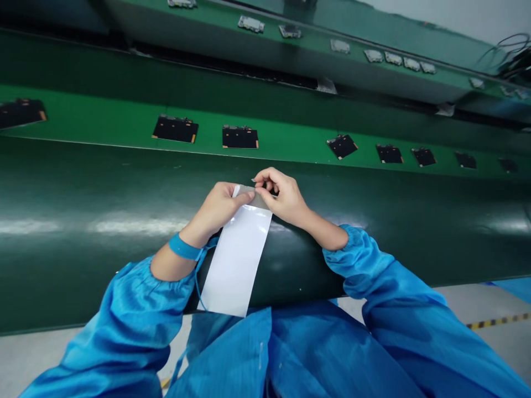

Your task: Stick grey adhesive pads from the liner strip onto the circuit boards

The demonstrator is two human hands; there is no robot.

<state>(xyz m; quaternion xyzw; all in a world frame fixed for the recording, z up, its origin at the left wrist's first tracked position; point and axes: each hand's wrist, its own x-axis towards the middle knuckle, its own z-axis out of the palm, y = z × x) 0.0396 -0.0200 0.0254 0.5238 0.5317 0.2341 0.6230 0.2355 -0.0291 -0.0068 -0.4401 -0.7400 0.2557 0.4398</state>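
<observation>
Left fingers [245, 197] pinch the white sheet [236, 260]; right fingers [266, 175] curl at its top edge, their hold unclear.

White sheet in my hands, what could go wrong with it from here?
The blue cord from your wristband runs beside the left edge of the white sheet and might snag it. The sheet's lower end comes near your blue garment and could crease there. With your left hand and right hand both at the top, that end may swing.
</observation>
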